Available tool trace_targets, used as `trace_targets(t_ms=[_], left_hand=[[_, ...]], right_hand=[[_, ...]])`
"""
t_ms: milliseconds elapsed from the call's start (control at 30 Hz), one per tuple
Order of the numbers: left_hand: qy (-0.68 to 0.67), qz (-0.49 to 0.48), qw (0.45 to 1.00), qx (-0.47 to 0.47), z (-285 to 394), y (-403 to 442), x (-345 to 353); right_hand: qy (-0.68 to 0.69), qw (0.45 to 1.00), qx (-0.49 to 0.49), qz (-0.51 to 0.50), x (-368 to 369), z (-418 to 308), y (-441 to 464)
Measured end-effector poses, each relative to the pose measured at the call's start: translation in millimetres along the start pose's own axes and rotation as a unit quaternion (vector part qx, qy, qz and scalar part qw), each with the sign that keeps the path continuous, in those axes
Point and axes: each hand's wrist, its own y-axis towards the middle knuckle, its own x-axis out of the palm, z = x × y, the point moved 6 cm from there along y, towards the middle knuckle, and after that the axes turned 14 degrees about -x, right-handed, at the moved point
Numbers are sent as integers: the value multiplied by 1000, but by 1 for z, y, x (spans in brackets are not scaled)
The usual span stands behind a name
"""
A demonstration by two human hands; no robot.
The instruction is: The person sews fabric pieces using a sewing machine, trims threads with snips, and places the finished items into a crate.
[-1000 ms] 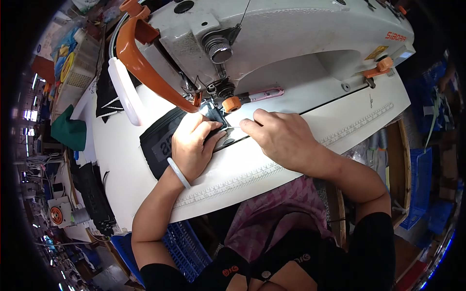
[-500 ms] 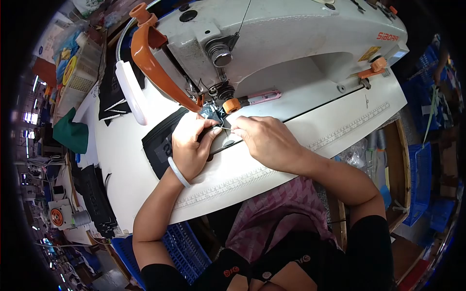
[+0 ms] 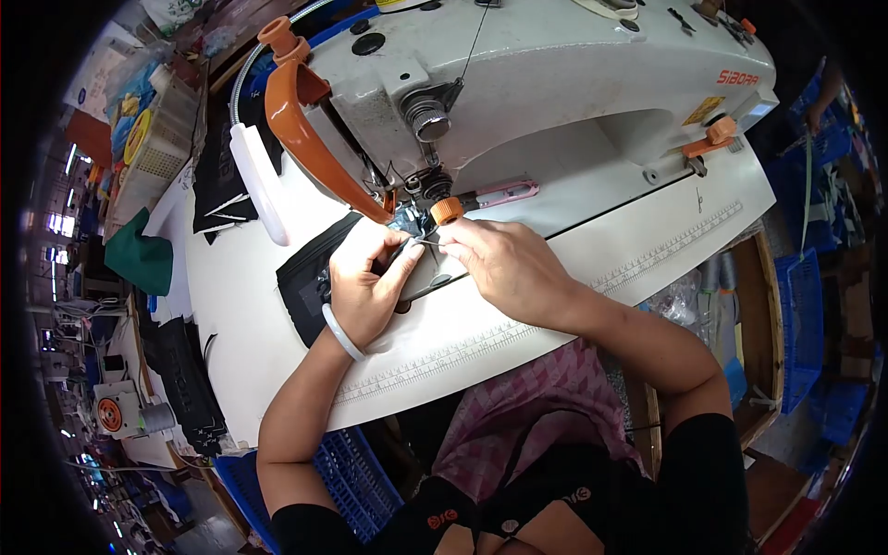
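Beside the needle area of a white sewing machine (image 3: 573, 74), my left hand (image 3: 365, 277) pinches the edge of a black fabric piece (image 3: 310, 287) between thumb and fingers. My right hand (image 3: 513, 268) is closed just to its right, with its fingertips on a thin pale cord (image 3: 430, 243) that runs between the two hands. An orange knob (image 3: 447, 211) sits right above my right fingertips. Some dark material lies under the presser area, partly hidden by my left fingers.
A white lamp (image 3: 259, 185) and an orange guard (image 3: 310, 139) stand left of the needle. Pink-handled snips (image 3: 507, 192) lie on the machine bed. A printed ruler (image 3: 555, 314) runs along the table front. Blue baskets (image 3: 356, 481) are below; a co-worker's hand (image 3: 816, 116) shows far right.
My right hand has moved left, close to my left hand. The black fabric has folded or shifted under my left hand, and its pale lettering is now hidden. The view has shifted slightly.
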Motion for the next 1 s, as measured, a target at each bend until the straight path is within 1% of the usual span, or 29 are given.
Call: trace_targets(t_ms=[67, 167, 267, 367, 467, 567, 667, 767, 800, 867, 900, 933, 1000], left_hand=[[7, 16, 998, 60, -1, -1, 1], [-7, 24, 997, 71, 0, -3, 1], [10, 22, 996, 85, 0, -3, 1], [22, 22, 995, 96, 1, -3, 2], [26, 7, 995, 91, 2, -2, 3], [-2, -22, 998, 52, -3, 2, 3], [-10, -34, 999, 39, -5, 3, 2], [54, -42, 995, 71, -5, 1, 6], [115, -32, 986, 117, 5, -2, 8], [162, -8, 967, 195, 18, -10, 16], [215, -4, 950, 229, 22, -13, 18], [253, -7, 940, 229, 24, -15, 19], [285, -11, 929, 236, 36, -17, 18]], right_hand=[[-58, 998, -20, -14, -5, -2, -3], [-98, 993, 5, -66, -7, -2, -5], [-116, 992, -20, -40, -9, -4, -6], [-133, 989, -15, -67, -11, -7, -5], [-120, 990, -19, -65, -9, -5, -4], [-58, 998, -14, -8, 0, 5, -4], [-12, 1000, -1, 15, 5, 8, -5], [-88, 995, -40, -26, -3, 1, -9], [-131, 987, -33, -87, -9, -2, -11], [-189, 973, -43, -123, -21, -7, -20], [-172, 978, -31, -109, -30, -9, -26], [-171, 982, 10, -84, -44, -5, -35], [-160, 983, 85, -34, -76, 6, -60]])
